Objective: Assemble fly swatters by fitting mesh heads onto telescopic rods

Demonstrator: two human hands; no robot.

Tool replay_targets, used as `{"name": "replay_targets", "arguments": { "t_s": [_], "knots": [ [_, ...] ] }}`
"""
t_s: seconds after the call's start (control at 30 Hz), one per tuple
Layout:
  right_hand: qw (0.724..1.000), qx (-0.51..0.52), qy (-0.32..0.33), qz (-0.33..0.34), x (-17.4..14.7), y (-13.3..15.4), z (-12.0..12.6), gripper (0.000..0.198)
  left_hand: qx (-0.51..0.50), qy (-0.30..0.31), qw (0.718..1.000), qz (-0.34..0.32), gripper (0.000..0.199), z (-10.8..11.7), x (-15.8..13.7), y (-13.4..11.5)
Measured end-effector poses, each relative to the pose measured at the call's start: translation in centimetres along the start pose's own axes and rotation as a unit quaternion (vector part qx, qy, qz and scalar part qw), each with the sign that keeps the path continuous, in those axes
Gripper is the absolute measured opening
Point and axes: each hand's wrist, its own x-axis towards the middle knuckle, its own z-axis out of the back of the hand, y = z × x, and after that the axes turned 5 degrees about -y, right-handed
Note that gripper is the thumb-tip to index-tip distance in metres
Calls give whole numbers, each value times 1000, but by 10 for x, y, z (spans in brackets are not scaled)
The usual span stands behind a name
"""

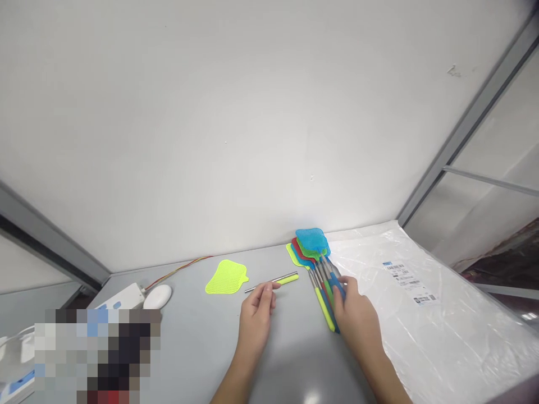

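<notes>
My right hand (pixel 357 314) is closed around the blue handle (pixel 337 286) of a fly swatter whose blue mesh head (pixel 312 240) tops a fanned pile. Beneath it lie several more swatters with red, green, blue and yellow heads, their metal shafts and coloured grips side by side; a yellow grip (pixel 324 310) is on the left edge. My left hand (pixel 256 311) has its fingers pinched at a metal rod with a yellow handle (pixel 288 279), partly hidden by the fingertips. Left of it, a loose yellow swatter head (pixel 227 277) lies flat on the table.
A plastic-wrapped white package (pixel 425 331) with a printed label covers the right side of the grey table (pixel 193 342). On the left are a power strip (pixel 126 297), a round white object (pixel 157 297) and thin wires (pixel 177 270). A white wall (pixel 252 140) rises behind.
</notes>
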Motion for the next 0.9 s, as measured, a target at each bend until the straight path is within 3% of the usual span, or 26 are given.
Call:
{"name": "replay_targets", "arguments": {
  "t_s": [0.1,0.23,0.53,0.77,0.9],
  "knots": [
    [999,-35,-3,16,4,0,-4,17,13,3,1000,1,39,-1,1,2],
    [993,-99,60,10,3,-1,-10,21,18,-2,1000,10,39,-2,2,6],
    [989,-109,99,6,3,-9,-12,24,37,-15,999,-7,39,6,11,9],
    [993,-103,43,33,2,-2,-6,30,38,-24,999,-27,38,15,17,10],
    [991,-62,49,110,-5,27,-9,25,34,-47,998,-36,39,22,19,5]
  ]
}}
